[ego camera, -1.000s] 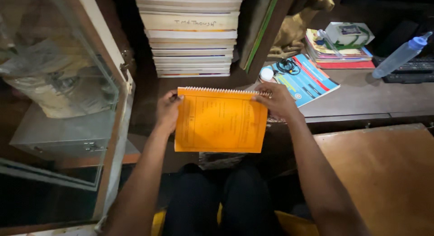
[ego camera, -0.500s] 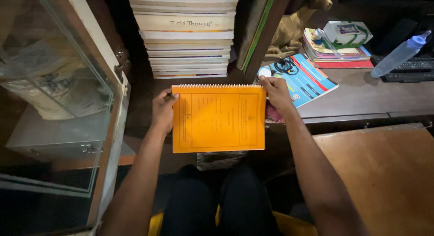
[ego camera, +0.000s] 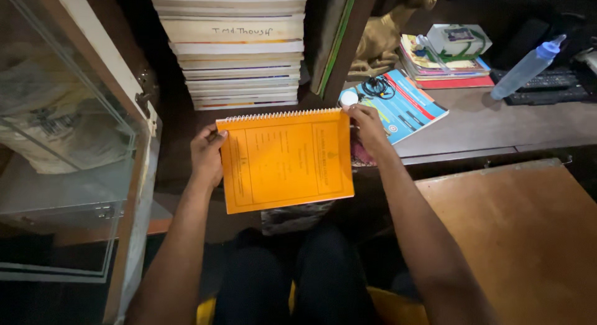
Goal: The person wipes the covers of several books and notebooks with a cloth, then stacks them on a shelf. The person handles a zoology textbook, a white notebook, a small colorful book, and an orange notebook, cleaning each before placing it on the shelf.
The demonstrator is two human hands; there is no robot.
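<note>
I hold an orange spiral-bound notebook [ego camera: 285, 160] flat above my lap, its wire spine along the far edge. My left hand [ego camera: 207, 156] grips its left edge, thumb on the cover. My right hand [ego camera: 368, 127] grips the top right corner near the spine. Beyond the notebook a tall stack of books [ego camera: 235, 51] lies flat inside a dark wooden cabinet.
An open glass cabinet door [ego camera: 81, 144] stands at left. To the right, a dark desk [ego camera: 516, 123] carries a blue booklet [ego camera: 398, 104] with black earphones on it, a pile of magazines [ego camera: 444, 67], a plastic bottle with a blue cap [ego camera: 525, 67] and a keyboard. A brown wooden panel [ego camera: 522, 232] lies at lower right.
The notebook and both hands have shifted a little left and toward the book stack, and the notebook has tilted slightly counter-clockwise. My view has panned, sliding the scene leftward.
</note>
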